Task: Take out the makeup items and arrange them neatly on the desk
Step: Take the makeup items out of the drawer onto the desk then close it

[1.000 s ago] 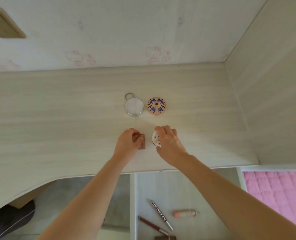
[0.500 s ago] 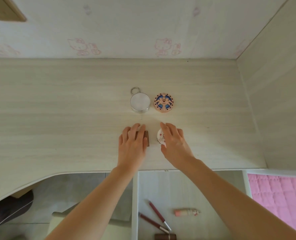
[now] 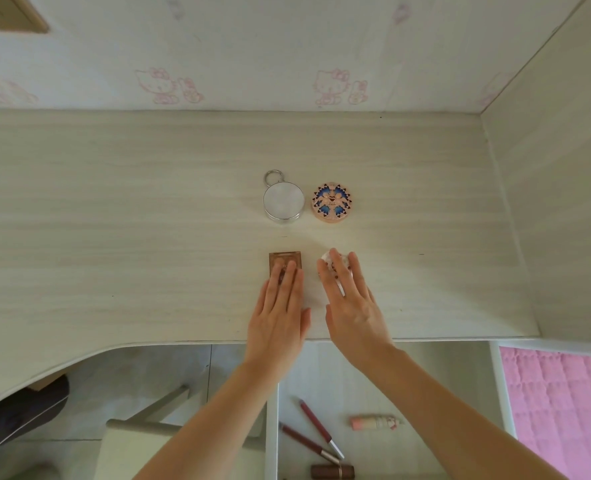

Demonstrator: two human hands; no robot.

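On the pale wooden desk point(image 3: 114, 237) a silver round compact with a ring point(image 3: 283, 201) lies beside a pink round compact with a blue pattern point(image 3: 331, 202). Nearer me lie a small brown square palette point(image 3: 286, 260) and a small white round case point(image 3: 328, 259). My left hand point(image 3: 280, 313) lies flat, its straight fingertips resting on the brown palette. With its fingers stretched out, my right hand point(image 3: 351, 306) covers most of the white case. Below the desk edge the open drawer point(image 3: 425, 375) holds two dark red pencils point(image 3: 316, 424), a pink tube point(image 3: 375, 422) and a brown lipstick point(image 3: 332, 472).
A wall with pink cartoon prints rises behind the desk, and a side panel point(image 3: 564, 202) closes it on the right. A chair point(image 3: 148, 424) stands under the desk at lower left. Pink quilted fabric point(image 3: 560, 410) shows at lower right.
Both hands have gone from gripping the brown palette and the white case to lying flat with straight fingers, and have slid back towards me, uncovering the far parts of both items.
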